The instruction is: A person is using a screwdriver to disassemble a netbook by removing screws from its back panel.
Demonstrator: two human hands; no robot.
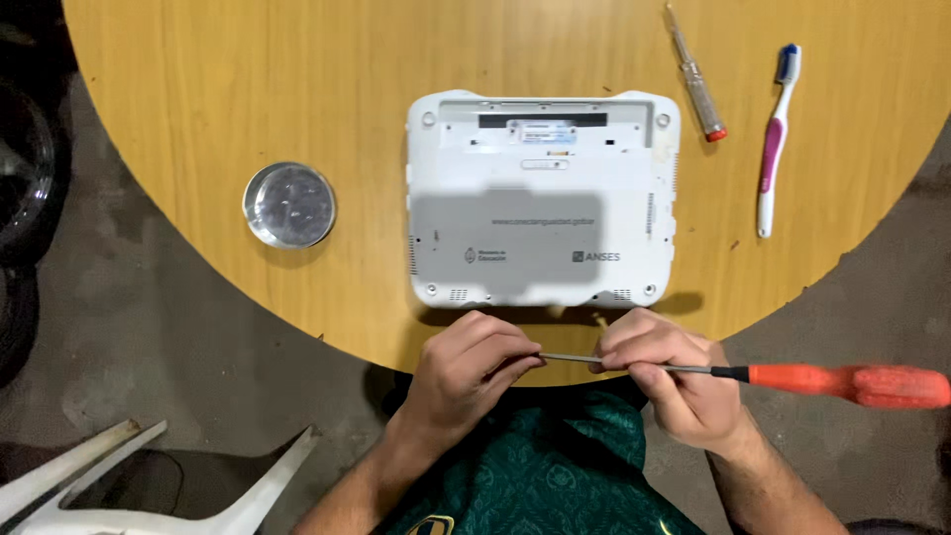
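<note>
Starting at the far left, I see pale plastic chair parts [149,476] lying on the grey floor [129,327] below the curved near edge of the round wooden desk [248,89]. On the desk, near its left near edge, sits one shallow round metal dish [289,205], with a few tiny bits in it that I cannot make out. In the middle of the desk lies one small white laptop [543,198], turned underside up, its near side close to the desk's near edge. Just below that edge are my two hands. My left hand [468,369] is curled narrow, its fingertips pinched at the tip of a thin metal shaft. My right hand [666,378] is closed around the same shaft farther along, so both hands hold the one orange-handled screwdriver [842,382], which lies level, its handle sticking out to the right over the floor, off the desk. Between the wrists I see a dark green shirt [535,476]. Toward the far right edge of the desk lie two more things, well apart from the hands: one slim clear tester screwdriver [695,79] with a red cap, and to its right one toothbrush [774,139], white and pink with a blue head.
</note>
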